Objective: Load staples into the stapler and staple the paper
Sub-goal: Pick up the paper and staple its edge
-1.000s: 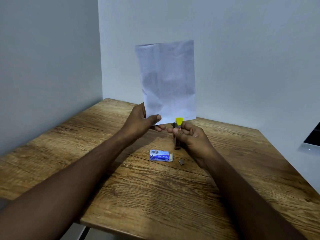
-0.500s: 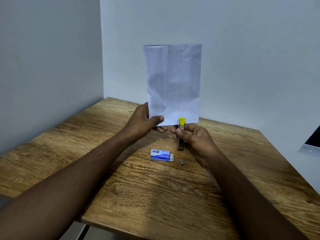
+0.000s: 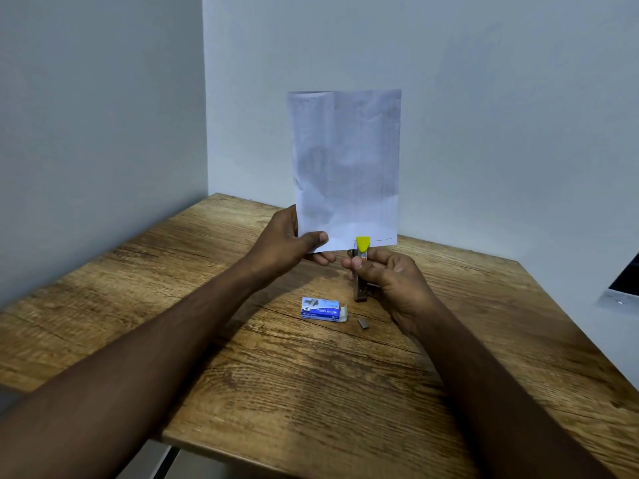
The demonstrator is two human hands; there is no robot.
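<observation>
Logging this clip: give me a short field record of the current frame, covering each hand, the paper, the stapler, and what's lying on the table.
left hand: pinches the paper's lower left corner
right hand: grips the stapler
paper: held upright above the table, a row of staples along its bottom edge
stapler: upright, yellow tip over the paper's bottom edge
staple box: blue, flat on the table, end flap open
staple strip: loose, right of the box
table: wooden

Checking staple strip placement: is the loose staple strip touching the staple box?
Apart. The head view shows the staple strip lying right of the staple box, with a bare band of table wood visible between them.
</observation>
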